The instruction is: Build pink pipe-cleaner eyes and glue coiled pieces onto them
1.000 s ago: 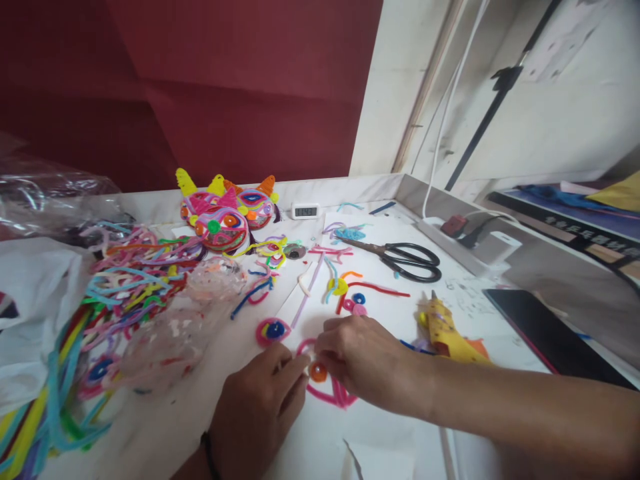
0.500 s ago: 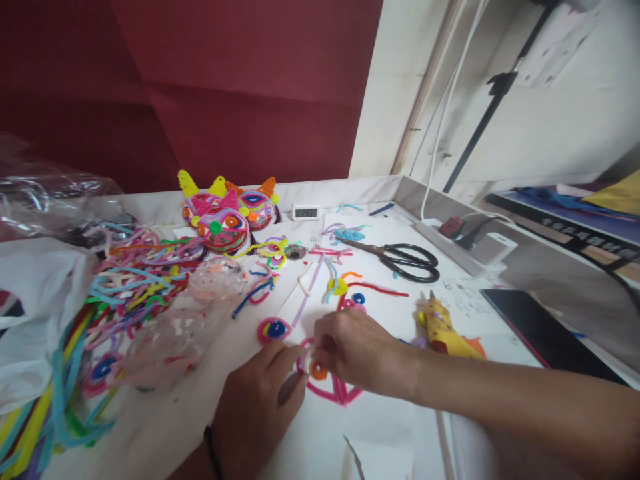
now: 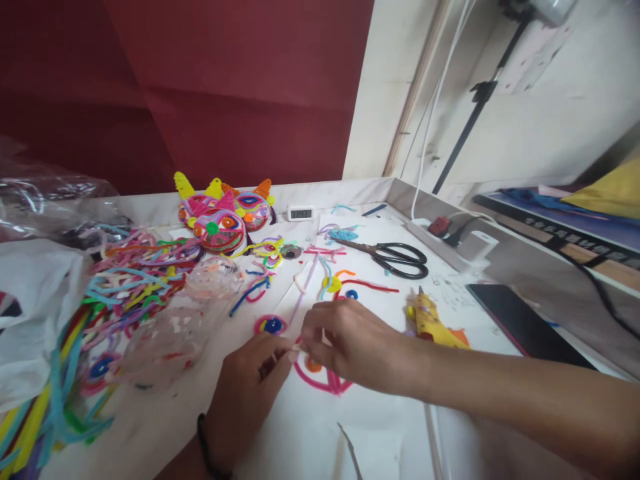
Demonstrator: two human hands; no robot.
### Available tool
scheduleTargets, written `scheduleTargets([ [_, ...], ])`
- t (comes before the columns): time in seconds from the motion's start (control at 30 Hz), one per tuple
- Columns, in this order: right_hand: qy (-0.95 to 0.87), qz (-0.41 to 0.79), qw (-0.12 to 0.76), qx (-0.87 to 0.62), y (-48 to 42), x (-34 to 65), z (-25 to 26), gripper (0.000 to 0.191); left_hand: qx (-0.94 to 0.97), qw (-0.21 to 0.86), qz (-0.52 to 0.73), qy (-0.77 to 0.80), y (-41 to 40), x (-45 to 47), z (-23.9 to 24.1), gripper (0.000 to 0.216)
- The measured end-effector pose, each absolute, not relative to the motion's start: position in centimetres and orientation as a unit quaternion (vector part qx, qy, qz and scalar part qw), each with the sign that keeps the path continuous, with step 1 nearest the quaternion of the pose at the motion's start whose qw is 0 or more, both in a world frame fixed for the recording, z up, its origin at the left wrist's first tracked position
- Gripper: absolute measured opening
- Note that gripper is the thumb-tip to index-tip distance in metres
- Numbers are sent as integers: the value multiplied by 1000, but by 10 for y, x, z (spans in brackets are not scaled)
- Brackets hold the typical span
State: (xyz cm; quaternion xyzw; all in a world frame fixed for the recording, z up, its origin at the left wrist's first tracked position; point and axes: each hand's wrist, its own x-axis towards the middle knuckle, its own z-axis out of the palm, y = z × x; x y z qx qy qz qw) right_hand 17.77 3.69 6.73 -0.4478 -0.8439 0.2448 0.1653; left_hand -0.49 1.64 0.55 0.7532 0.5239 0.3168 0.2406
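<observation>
My left hand [image 3: 250, 390], with a dark band at the wrist, pinches a small pale piece [image 3: 297, 347] whose kind I cannot make out. Fingers and thumb of my right hand [image 3: 345, 337] close on its other side, so the two hands almost meet. Under them on the white paper lies a pink pipe-cleaner outline [image 3: 313, 385], partly covered by my right hand. An orange coil [image 3: 313, 365] shows inside it. Just beyond my left fingertips rests a blue, yellow and pink pipe-cleaner coil [image 3: 271, 325].
Scissors [image 3: 400, 259] and a yellow glue gun [image 3: 434, 323] lie ahead and to the right, near a black phone [image 3: 525, 327]. Loose pipe cleaners [image 3: 135, 280] heap at left. Decorated round ornaments [image 3: 220, 230] stand by a small digital clock [image 3: 300, 213] at the back.
The view has shifted slightly, moving the scene left. My right fingers have changed their grip and now cover more of the pale piece; the orange coil is more hidden.
</observation>
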Motion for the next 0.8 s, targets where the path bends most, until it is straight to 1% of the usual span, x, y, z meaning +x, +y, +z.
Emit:
scheduleTargets([
  [0.1,-837,224,234,-440,43,205,83,10,728,270,324,540,20,-8,5,19],
  [0.17,-837,207,248,-441,47,235,94,13,711,280,335,551,23,-11,3,20],
  [0.2,-829,184,249,-466,47,252,98,12,703,283,339,557,24,-12,2,21],
  [0.23,-819,151,243,-497,45,270,102,11,696,284,344,563,25,-12,3,23],
  [0.3,-786,90,198,-578,36,305,107,14,687,291,342,571,26,-12,5,26],
  [0.33,-766,73,171,-615,29,320,107,15,683,296,337,576,26,-11,7,28],
  [0.4,-742,69,131,-654,11,342,103,23,666,300,331,597,26,-9,12,26],
  [0.57,-748,73,90,-654,-33,354,72,20,645,329,319,611,24,-6,18,28],
  [0.67,-776,65,77,-622,-43,348,47,35,651,324,324,606,23,-8,16,32],
  [0.8,-775,-1,24,-631,-38,347,20,47,657,339,349,576,23,-11,12,36],
])
